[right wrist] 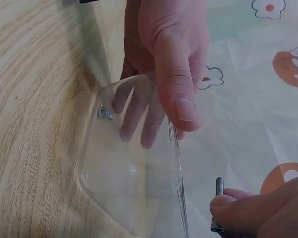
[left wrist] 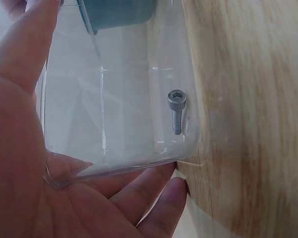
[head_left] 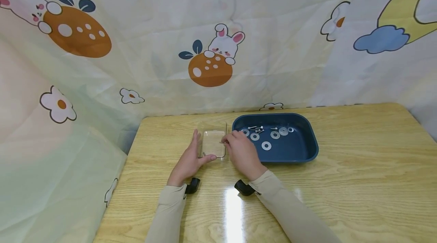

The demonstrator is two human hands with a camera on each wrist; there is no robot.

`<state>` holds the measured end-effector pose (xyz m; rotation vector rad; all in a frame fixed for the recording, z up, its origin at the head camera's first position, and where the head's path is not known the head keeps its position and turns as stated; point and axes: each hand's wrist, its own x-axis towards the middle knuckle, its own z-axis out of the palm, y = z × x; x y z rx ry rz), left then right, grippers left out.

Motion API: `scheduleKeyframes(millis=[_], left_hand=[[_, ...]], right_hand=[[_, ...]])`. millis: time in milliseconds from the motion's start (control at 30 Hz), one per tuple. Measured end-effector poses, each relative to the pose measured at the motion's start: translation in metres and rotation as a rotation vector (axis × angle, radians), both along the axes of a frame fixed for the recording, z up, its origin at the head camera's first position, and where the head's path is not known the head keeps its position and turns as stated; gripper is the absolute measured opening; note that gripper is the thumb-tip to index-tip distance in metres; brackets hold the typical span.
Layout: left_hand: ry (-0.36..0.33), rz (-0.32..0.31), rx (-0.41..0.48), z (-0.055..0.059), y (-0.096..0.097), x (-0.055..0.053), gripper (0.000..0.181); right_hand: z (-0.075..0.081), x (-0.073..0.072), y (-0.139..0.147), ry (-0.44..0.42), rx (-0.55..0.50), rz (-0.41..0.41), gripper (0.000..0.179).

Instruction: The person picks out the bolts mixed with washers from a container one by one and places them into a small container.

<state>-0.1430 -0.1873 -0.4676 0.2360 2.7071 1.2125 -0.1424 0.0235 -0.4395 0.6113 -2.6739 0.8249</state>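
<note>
Metal screw [right wrist: 219,187], seemingly clear above box rim [right wrist: 178,168].

Navy-blue tray [head_left: 295,150]; silver-grey screw [left wrist: 177,101]; clear box [left wrist: 126,111]; yellowish wood-grained table [head_left: 358,182]; beige sleeves [head_left: 290,205].

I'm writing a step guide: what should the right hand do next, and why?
I'd probably lower the pinched screw into the clear container and let go: the right hand holds it close by, the left hand holds the container, and another screw already lies inside.
</note>
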Motion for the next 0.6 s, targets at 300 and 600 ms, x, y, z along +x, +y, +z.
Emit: scheduleKeyframes(millis=[300, 600], left_hand=[[0.014, -0.005, -0.002, 0.0002, -0.0004, 0.0004, 0.123], [0.017, -0.016, 0.002, 0.0007, -0.0004, 0.0017, 0.122]], right_hand=[[-0.0014, -0.0031, -0.0045, -0.025, 0.01, 0.049, 0.006], [-0.001, -0.0046, -0.0082, -0.038, 0.03, 0.096, 0.007]])
